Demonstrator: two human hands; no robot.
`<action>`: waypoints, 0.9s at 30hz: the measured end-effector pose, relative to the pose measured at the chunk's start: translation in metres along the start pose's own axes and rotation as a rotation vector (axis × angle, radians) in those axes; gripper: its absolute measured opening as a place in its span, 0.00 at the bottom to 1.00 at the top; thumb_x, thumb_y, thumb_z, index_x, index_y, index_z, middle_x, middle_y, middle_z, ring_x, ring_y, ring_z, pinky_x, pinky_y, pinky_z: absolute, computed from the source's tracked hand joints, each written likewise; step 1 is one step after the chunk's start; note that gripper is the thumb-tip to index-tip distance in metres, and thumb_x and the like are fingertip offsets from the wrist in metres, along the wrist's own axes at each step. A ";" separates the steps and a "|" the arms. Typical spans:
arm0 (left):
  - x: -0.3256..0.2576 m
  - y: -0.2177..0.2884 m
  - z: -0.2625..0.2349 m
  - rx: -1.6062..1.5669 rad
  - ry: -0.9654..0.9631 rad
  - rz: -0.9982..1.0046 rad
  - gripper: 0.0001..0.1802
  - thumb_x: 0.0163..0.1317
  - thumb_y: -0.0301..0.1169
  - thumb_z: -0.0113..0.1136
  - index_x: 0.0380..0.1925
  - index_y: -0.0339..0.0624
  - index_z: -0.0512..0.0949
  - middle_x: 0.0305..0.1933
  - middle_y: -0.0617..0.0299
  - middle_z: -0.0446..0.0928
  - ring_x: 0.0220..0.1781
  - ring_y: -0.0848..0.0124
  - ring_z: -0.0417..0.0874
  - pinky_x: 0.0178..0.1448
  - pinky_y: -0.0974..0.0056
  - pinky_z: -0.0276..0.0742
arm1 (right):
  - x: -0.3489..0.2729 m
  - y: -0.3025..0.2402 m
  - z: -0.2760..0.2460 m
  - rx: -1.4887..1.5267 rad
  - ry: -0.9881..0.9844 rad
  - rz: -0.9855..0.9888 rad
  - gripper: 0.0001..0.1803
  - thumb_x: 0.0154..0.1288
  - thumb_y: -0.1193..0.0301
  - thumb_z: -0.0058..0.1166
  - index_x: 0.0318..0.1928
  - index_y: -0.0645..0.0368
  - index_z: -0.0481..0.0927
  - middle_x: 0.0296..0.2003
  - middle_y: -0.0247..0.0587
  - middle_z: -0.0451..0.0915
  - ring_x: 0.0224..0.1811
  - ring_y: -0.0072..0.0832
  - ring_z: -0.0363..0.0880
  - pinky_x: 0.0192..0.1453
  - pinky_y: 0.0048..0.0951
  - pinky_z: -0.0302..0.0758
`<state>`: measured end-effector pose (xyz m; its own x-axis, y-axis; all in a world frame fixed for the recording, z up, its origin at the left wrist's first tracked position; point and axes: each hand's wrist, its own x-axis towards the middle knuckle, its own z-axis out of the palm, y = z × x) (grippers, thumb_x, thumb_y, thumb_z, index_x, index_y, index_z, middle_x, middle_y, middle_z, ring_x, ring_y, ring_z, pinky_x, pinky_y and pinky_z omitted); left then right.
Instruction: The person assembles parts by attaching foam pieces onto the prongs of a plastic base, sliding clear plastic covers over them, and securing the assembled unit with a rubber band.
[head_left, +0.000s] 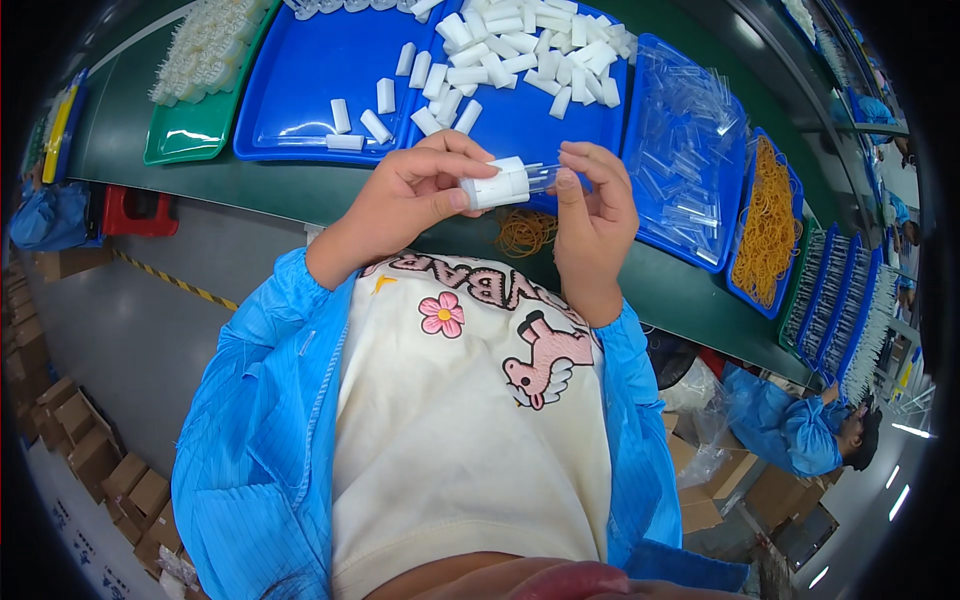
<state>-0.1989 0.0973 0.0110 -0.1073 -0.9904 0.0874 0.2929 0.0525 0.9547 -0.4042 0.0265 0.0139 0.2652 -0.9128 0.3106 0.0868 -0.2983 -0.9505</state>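
Note:
Over the table's near edge, my left hand [410, 190] grips a white cylindrical piece [503, 183] between thumb and fingers. The cylinder lies on its side, with a clear rim at its left end. Thin clear plastic rods [541, 178] stick out of its right end. My right hand [597, 215] is curled around those rods, thumb and fingertips close on their far ends. How firmly its fingers touch them is hard to see. Below the cylinder, a loose heap of tan rubber bands [525, 232] rests at the table edge.
White blocks [480, 75] lie in blue trays [290, 100] ahead. Farther right stand a blue tray of clear plastic pieces [680, 150], a tray of rubber bands [765, 220] and racks [835, 290]. A green tray [185, 135] is at left. A co-worker [790, 420] sits at right.

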 end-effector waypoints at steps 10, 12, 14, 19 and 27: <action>0.002 -0.027 -0.002 -0.127 0.039 0.191 0.16 0.51 0.21 0.73 0.41 0.37 0.81 0.51 0.59 0.71 0.51 0.72 0.76 0.52 0.69 0.78 | -0.004 -0.001 0.015 -0.049 -0.026 -0.068 0.23 0.55 0.80 0.68 0.50 0.66 0.75 0.62 0.48 0.64 0.60 0.31 0.69 0.54 0.27 0.75; 0.001 -0.027 -0.001 -0.138 0.045 0.203 0.18 0.48 0.22 0.76 0.40 0.38 0.81 0.51 0.59 0.71 0.51 0.72 0.76 0.53 0.68 0.77 | -0.005 -0.004 0.018 -0.045 -0.069 -0.080 0.21 0.52 0.80 0.69 0.46 0.66 0.75 0.64 0.51 0.60 0.64 0.34 0.66 0.58 0.30 0.75; -0.001 -0.024 0.000 -0.208 0.036 0.119 0.18 0.47 0.22 0.77 0.38 0.39 0.80 0.50 0.59 0.70 0.51 0.72 0.75 0.55 0.66 0.76 | -0.007 -0.008 0.023 -0.034 -0.089 -0.096 0.21 0.51 0.80 0.70 0.45 0.65 0.75 0.64 0.52 0.62 0.64 0.36 0.67 0.59 0.31 0.74; -0.001 -0.034 -0.004 -0.137 -0.010 0.228 0.20 0.45 0.23 0.78 0.38 0.41 0.80 0.50 0.60 0.70 0.53 0.70 0.74 0.55 0.66 0.74 | -0.008 0.001 0.023 -0.121 -0.125 -0.227 0.25 0.45 0.73 0.74 0.43 0.63 0.76 0.61 0.58 0.70 0.59 0.43 0.74 0.60 0.37 0.73; -0.003 -0.018 -0.005 -0.264 0.085 0.085 0.16 0.57 0.19 0.66 0.45 0.39 0.77 0.59 0.52 0.69 0.60 0.62 0.75 0.59 0.59 0.80 | 0.018 -0.004 -0.001 -0.014 -0.121 -0.014 0.20 0.59 0.74 0.64 0.54 0.57 0.79 0.56 0.44 0.78 0.56 0.33 0.77 0.54 0.32 0.76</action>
<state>-0.1993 0.0984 -0.0079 0.0046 -0.9916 0.1290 0.5354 0.1114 0.8372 -0.4007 0.0105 0.0230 0.3781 -0.8683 0.3211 0.0786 -0.3155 -0.9457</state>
